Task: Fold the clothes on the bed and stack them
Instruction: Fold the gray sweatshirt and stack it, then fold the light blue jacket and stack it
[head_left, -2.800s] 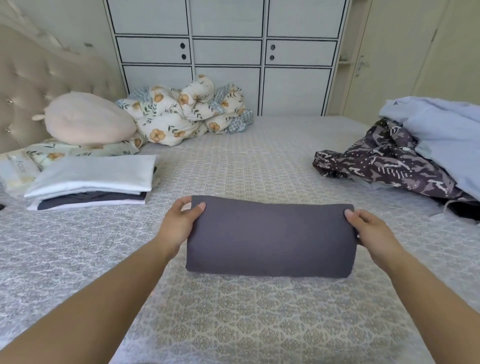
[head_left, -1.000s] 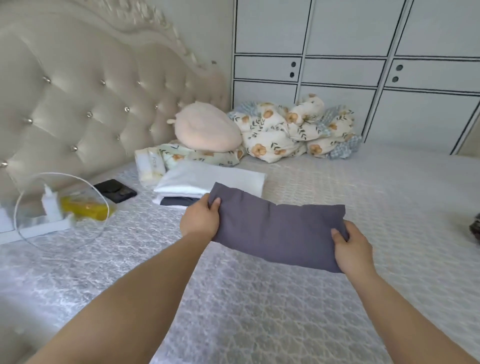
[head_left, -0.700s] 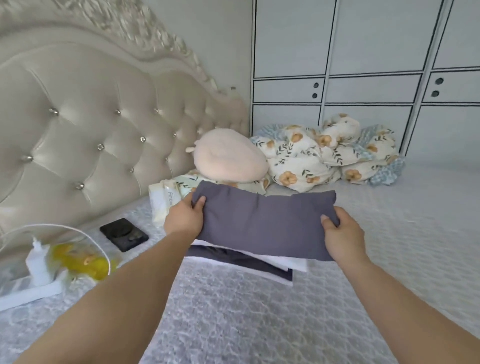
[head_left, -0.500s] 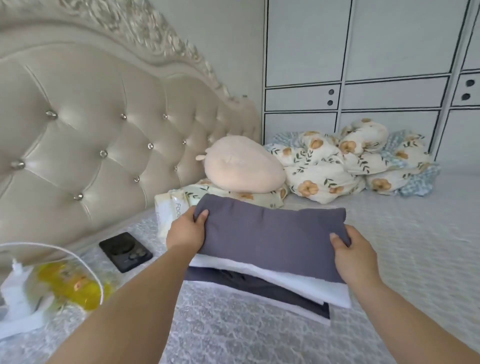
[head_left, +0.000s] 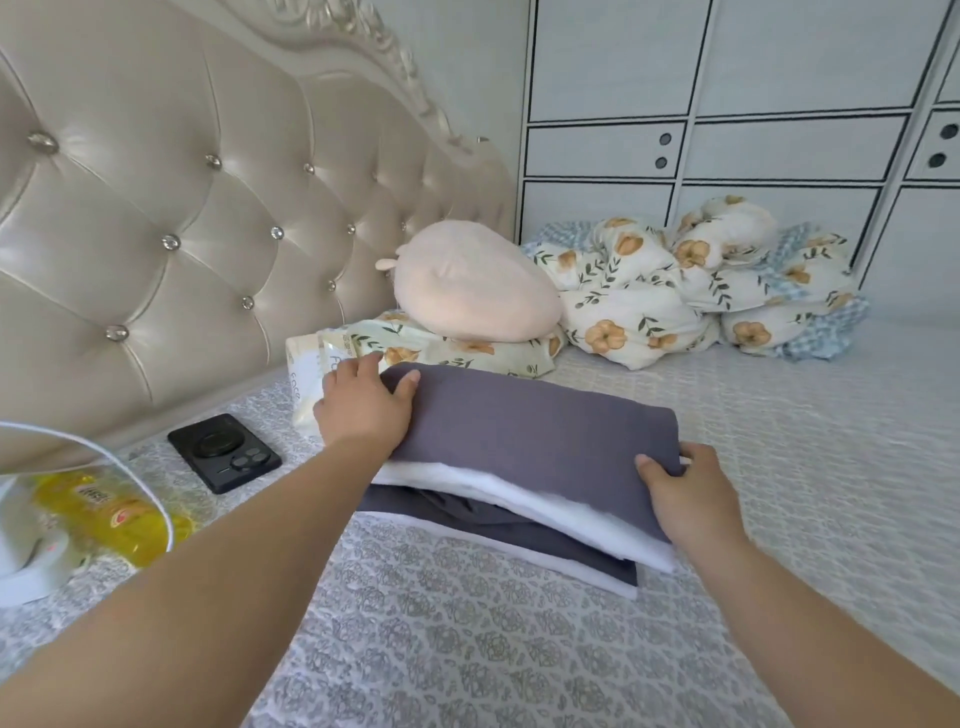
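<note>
while the folded grey garment (head_left: 540, 441) was held in the air over the bedspread (head_left: 519, 649) a second ago, it now lies on top of the stack, and the person's two hands sit at its ends. far left, a yellow packet (head_left: 111, 512) lies beside a white cable (head_left: 135, 467), and a black phone (head_left: 224, 451) lies on the bed below the tufted headboard (head_left: 182, 208). the left hand (head_left: 366, 405) has its thumb laid on the garment's upper face and its fingers reaching past the far edge, apparently round that end. beneath the grey piece sit a folded white garment (head_left: 545, 501) and a dark garment (head_left: 493, 525), so the stack has grown by one layer. the right hand (head_left: 688, 493) pinches the garment's right end, thumb on top, fingers curled under the edge. behind, a pink plush cushion (head_left: 475, 286) rests on a floral pillow (head_left: 457, 348), with a floral quilt (head_left: 691, 291) bundled by the wardrobe (head_left: 727, 104). this placement looks all but finished; letting go probably comes next.
</note>
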